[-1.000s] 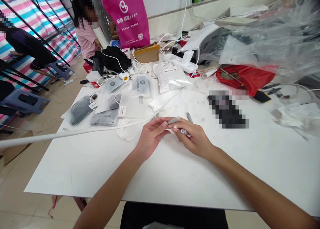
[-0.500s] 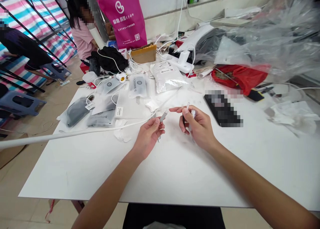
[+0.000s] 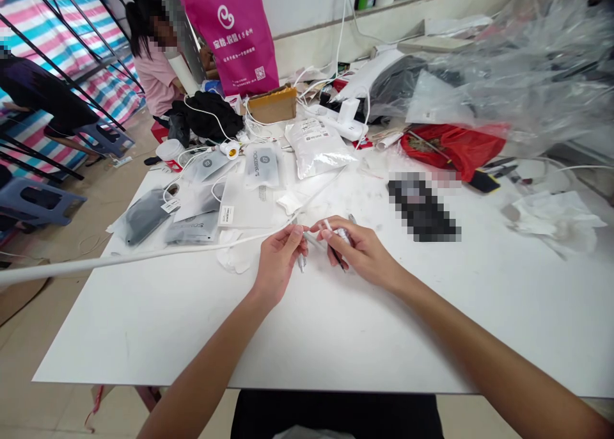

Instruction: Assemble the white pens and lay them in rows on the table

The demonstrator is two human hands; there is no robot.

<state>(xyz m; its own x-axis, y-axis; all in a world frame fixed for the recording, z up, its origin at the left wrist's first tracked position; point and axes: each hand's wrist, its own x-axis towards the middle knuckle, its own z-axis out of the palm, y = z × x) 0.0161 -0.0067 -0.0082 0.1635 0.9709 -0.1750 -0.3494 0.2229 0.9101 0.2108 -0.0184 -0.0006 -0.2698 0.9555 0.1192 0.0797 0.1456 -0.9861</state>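
My left hand pinches one end of a short grey tube, which looks like part of a pen. A silver pen-like piece shows just below these fingers; whether they hold it too I cannot tell. Close beside it, my right hand is closed around several slim pieces: a white stick, a thin black rod and a clear-and-white part. Its index fingertip reaches the grey tube near the left thumb. Both hands are just above the white table.
Packaged pouches and a white cable lie to the left. A puffy white parcel, a cardboard box and a magenta bag stand behind. Rightward are a black phone-like object, a red bag and crumpled tissue. Two people are at far left.
My right hand has moved left to my left hand, its index finger now at the grey tube. The pieces in the right hand have tilted.
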